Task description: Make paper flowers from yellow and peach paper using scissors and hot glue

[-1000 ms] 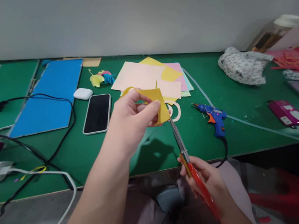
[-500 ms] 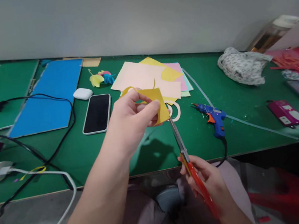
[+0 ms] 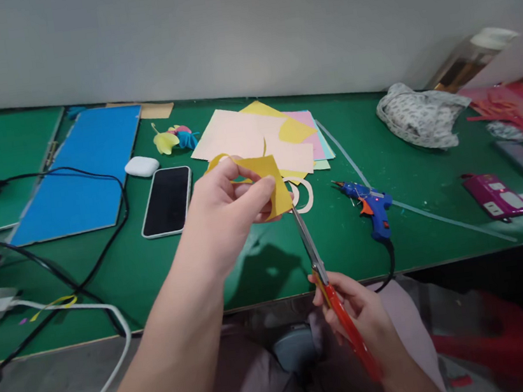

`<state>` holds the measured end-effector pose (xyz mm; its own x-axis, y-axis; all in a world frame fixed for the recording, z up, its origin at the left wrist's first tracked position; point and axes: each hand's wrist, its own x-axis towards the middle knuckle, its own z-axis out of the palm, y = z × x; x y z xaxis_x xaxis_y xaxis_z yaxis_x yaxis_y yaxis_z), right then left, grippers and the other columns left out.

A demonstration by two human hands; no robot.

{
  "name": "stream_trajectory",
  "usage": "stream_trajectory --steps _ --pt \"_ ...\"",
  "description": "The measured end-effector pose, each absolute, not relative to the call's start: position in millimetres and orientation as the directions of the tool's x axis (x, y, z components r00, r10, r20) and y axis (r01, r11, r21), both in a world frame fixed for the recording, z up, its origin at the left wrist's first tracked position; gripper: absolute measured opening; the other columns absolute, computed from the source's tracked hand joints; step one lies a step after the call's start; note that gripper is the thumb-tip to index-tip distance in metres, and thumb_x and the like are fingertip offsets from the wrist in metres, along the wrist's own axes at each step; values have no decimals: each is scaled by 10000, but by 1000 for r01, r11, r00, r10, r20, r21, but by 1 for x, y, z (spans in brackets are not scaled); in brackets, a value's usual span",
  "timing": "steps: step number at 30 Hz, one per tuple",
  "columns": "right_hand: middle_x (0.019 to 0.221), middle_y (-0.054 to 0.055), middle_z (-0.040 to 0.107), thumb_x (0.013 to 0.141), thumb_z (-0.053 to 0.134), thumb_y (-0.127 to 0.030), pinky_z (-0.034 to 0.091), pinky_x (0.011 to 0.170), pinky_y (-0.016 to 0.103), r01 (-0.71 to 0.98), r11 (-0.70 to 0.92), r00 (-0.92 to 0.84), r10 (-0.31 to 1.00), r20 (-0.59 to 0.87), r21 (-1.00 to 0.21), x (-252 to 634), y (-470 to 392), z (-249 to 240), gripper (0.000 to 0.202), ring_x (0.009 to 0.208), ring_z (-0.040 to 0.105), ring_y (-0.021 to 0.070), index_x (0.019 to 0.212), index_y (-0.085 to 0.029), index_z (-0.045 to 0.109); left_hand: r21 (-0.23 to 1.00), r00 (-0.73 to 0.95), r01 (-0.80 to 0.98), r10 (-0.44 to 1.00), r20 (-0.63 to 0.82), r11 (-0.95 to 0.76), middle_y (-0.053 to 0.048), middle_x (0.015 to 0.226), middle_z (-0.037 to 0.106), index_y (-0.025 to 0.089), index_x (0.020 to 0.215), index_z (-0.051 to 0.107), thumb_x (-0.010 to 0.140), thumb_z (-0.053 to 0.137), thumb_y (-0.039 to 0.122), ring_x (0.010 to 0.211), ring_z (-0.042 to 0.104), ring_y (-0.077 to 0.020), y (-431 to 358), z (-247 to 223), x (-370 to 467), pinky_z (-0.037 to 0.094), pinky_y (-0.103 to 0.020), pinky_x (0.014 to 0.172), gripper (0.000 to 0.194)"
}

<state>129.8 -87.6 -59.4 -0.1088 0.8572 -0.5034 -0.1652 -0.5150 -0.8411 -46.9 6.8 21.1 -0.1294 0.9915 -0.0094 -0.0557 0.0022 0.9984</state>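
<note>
My left hand (image 3: pixel 237 193) pinches a piece of yellow paper (image 3: pixel 278 184) between thumb and fingers, above the table. A curled yellow strip trails from the paper behind my fingers. Closed around the handles of red-handled scissors (image 3: pixel 338 308) is my right hand (image 3: pixel 357 305). The scissor blades point up and away, and their tip is at the paper's lower right corner; whether it touches cannot be made out. Pale ring-shaped paper cutouts (image 3: pixel 307 196) lie just behind the blade tip. Further back is a stack of coloured paper sheets (image 3: pixel 233 129).
On the green table (image 3: pixel 262 273), a phone (image 3: pixel 166 202) and a white earbud case (image 3: pixel 142 167) lie left of my hands. A blue glue gun (image 3: pixel 373 204) with a cord lies to the right. Cables (image 3: pixel 116 305) cross the left side near a blue board (image 3: pixel 80 175).
The view has shifted slightly, so the table things sit a little further left. My hands, the yellow paper and the scissors keep nearly the same pose.
</note>
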Motion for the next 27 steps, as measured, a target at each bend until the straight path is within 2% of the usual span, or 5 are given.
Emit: stream_trajectory --steps 11,27 --pt "562 -62 567 459 709 -124 305 288 147 -226 -526 -45 846 -531 -820 122 -83 -53 351 330 329 8 802 -160 642 995 -110 -97 994 11 -22 49 529 529 155 707 532 704 623 187 450 485 -33 7 21 -46 365 -119 414 97" --pt "605 -53 579 502 733 -156 315 287 140 -231 -524 -74 850 -522 -820 125 -85 -54 344 329 328 3 837 -156 652 991 -100 -134 995 -2 -12 49 541 530 149 697 534 704 630 175 453 494 -31 7 21 -46 372 -119 409 99"
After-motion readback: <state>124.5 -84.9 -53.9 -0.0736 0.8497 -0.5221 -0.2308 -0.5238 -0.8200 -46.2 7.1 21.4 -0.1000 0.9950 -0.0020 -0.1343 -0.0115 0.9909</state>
